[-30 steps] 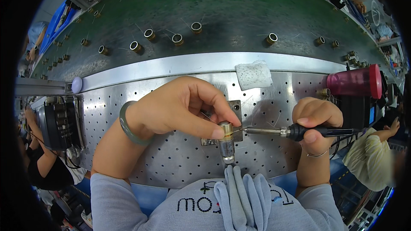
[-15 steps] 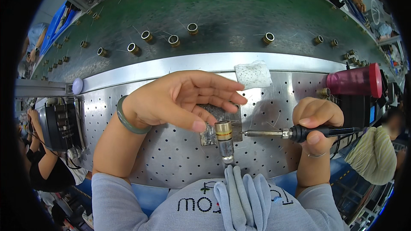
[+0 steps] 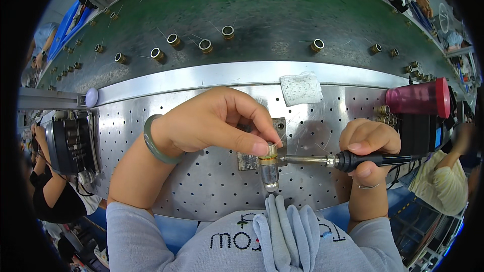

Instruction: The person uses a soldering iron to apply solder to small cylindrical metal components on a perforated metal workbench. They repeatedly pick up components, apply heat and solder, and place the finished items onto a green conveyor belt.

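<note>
A small brass-coloured metal cylinder (image 3: 268, 160) with a thin coloured band stands on a shiny silver holder (image 3: 270, 177) in front of me. My left hand (image 3: 214, 126), with a green bangle at the wrist, pinches the cylinder's top between thumb and fingertips. From the right, my right hand (image 3: 370, 143) grips a soldering iron (image 3: 308, 159) by its black handle. The iron's tip is at the right side of the cylinder; whether it touches is too small to tell. Beneath and behind them lies a dark, worn metal plate (image 3: 247, 162).
A perforated metal bench (image 3: 322, 186) spans the middle. Beyond its silver rail, a green conveyor belt (image 3: 272, 15) carries several small cylinders with wires. A white pad (image 3: 301, 89) lies by the rail; a pink cup (image 3: 416, 97) and more cylinders (image 3: 385, 116) sit right. People work on both sides.
My left hand has closed from spread fingers to a pinch on the cylinder's top. The soldering iron has moved slightly left, bringing its tip to the cylinder.
</note>
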Demonstrator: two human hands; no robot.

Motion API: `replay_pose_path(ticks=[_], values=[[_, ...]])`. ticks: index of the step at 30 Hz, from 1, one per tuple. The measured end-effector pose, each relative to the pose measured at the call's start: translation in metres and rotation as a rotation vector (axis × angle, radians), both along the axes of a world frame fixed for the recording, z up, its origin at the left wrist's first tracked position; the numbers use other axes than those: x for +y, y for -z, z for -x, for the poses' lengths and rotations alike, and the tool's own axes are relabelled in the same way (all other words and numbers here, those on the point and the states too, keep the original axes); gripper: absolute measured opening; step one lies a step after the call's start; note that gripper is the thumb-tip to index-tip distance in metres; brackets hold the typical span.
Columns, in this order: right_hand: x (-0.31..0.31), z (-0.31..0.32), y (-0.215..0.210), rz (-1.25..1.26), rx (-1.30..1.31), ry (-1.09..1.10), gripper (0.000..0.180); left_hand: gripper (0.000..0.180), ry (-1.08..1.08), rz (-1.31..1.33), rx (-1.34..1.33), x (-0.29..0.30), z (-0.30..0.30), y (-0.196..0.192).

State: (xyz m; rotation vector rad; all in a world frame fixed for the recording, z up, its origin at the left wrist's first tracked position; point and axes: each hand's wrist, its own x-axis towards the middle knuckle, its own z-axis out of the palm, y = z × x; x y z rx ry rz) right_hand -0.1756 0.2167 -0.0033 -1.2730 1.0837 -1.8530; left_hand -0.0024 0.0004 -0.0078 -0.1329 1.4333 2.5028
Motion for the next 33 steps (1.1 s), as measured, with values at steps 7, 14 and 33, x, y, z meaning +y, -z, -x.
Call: replay_pose_path(ticks=[7,14,33], values=[[0.0009,-0.0016,0.0046,-0.011,0.058,0.075,0.024,0.023,-0.024,-0.033,-0.056,0.0027,-0.0015,0.0018],[0.0001,0.0020,0.0000,0.008,0.004,0.004,0.025,0.022,-0.018,-0.033,-0.089,0.0042,-0.0017,-0.0014],[-0.0031,0.0026,0.0034,0.030,0.086,-0.018,0.027,0.027,-0.018,0.023,-0.071,0.0022,-0.0024,-0.0049]])
